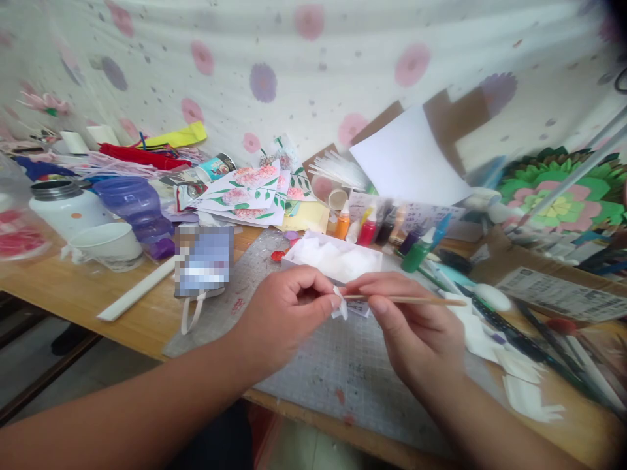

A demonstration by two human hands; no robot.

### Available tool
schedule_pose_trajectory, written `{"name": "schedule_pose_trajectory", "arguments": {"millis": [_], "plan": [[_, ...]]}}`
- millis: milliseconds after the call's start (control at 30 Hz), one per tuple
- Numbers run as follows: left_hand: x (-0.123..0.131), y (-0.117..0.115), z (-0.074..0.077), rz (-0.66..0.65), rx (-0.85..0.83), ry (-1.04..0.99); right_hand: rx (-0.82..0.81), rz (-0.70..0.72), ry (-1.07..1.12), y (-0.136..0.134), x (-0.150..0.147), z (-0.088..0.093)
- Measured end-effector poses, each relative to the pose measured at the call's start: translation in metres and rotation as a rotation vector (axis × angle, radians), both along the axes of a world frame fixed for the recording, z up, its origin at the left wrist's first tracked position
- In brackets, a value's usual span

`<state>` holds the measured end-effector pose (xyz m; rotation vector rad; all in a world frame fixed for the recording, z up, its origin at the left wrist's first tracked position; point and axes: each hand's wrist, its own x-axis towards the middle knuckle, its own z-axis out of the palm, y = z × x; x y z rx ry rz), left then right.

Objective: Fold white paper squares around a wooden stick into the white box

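Note:
My left hand [289,313] pinches a small white piece of paper or tissue [339,307] between thumb and fingertips. A thin wooden stick [416,300] is gripped in my right hand [416,320], its left end meeting the white piece. Whether the piece is attached to the stick I cannot tell. Both hands are raised over a grey cutting mat [313,378]. Just behind them is a white box [377,261] filled with soft white pieces [328,254].
Several paint bottles, among them a green one [416,251], stand behind the box. A phone [206,261] with a strap lies on the left, near a white cup [105,245]. On the right are a cardboard box [548,281] and white paper scraps [526,395].

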<state>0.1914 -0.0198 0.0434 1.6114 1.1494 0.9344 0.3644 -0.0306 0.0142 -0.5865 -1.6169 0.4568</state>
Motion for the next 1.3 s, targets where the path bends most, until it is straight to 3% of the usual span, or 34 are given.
{"name": "schedule_pose_trajectory", "arguments": {"millis": [1300], "plan": [[-0.0008, 0.0023, -0.0011, -0.026, 0.044, -0.018, 0.016, -0.052, -0.065, 0.001, 0.0005, 0.0025]]}}
